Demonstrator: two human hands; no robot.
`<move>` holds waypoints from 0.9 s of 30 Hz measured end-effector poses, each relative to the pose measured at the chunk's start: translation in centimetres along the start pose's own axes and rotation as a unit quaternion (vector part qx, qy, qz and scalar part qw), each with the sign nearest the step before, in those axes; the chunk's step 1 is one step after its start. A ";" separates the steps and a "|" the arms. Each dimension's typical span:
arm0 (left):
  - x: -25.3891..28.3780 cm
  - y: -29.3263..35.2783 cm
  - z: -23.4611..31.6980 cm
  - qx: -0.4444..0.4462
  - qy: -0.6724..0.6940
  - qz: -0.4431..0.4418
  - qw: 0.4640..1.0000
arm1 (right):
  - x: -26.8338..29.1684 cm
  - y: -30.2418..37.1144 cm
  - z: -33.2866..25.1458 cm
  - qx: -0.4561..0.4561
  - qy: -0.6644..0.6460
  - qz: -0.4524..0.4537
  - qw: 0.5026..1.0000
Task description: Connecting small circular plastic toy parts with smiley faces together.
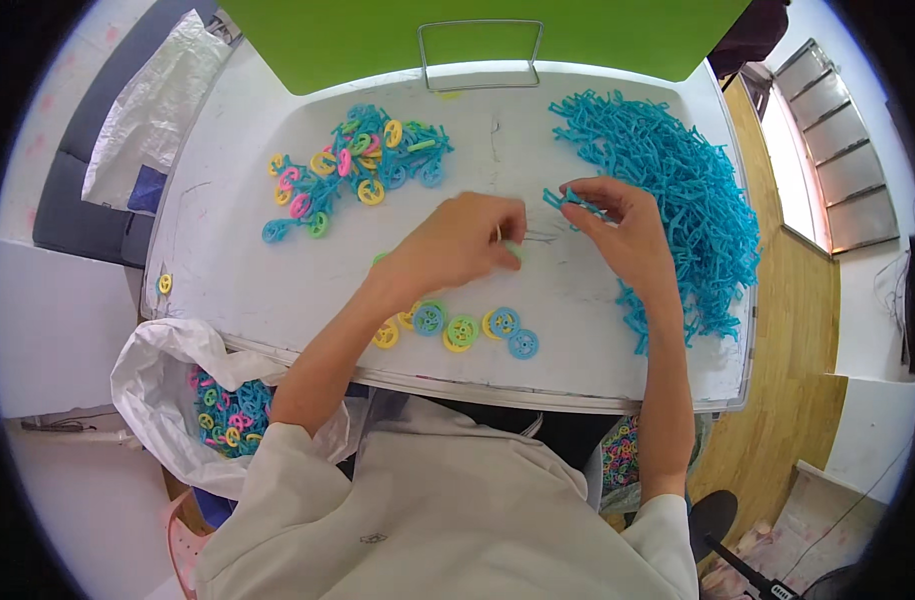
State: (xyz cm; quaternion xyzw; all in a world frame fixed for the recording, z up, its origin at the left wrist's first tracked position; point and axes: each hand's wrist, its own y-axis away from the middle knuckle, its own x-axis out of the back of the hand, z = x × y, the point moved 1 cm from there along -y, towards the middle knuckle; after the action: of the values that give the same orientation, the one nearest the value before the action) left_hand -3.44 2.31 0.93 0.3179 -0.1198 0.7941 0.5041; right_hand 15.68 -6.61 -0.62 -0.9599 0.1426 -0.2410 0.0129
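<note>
My right hand point(633, 232) pinches a small blue plastic frame piece point(568, 199) between thumb and fingers, at the left edge of a big heap of such blue pieces point(678, 190). Left of it, my left hand point(463, 240) is closed, with a bit of a green wheel point(515, 248) showing at its fingertips; most of that wheel is hidden. Thin dark lines beside those fingers are too fine to make out. Below the left hand lie loose spoked wheels, among them a blue wheel point(523, 344) and a green wheel point(463, 330). Another green wheel is partly covered by the left wrist.
At the far left of the white tabletop point(238, 250) sits a pile of blue pieces with coloured wheels point(353, 165). A green panel point(378, 40) with a wire handle point(481, 86) borders the back. An open white sack point(158, 360) with coloured parts stands at the near left.
</note>
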 end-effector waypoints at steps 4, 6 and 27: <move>0.3 -0.9 -0.8 0.034 0.206 0.154 0.966 | -0.3 0.1 -0.4 -0.008 -0.088 -0.016 0.996; 0.5 -0.9 -0.8 0.027 0.332 0.198 0.922 | -0.7 0.2 -0.8 -0.019 -0.063 -0.007 0.998; -0.4 -1.3 -1.3 0.042 0.298 0.133 0.944 | -2.4 0.9 -2.9 0.041 -0.024 0.055 0.997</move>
State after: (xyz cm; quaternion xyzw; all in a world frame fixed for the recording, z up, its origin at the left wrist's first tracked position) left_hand -2.72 3.31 -0.49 0.0687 0.0288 0.9166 0.3928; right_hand 12.02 -6.70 0.72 -0.9548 0.1852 -0.2221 0.0686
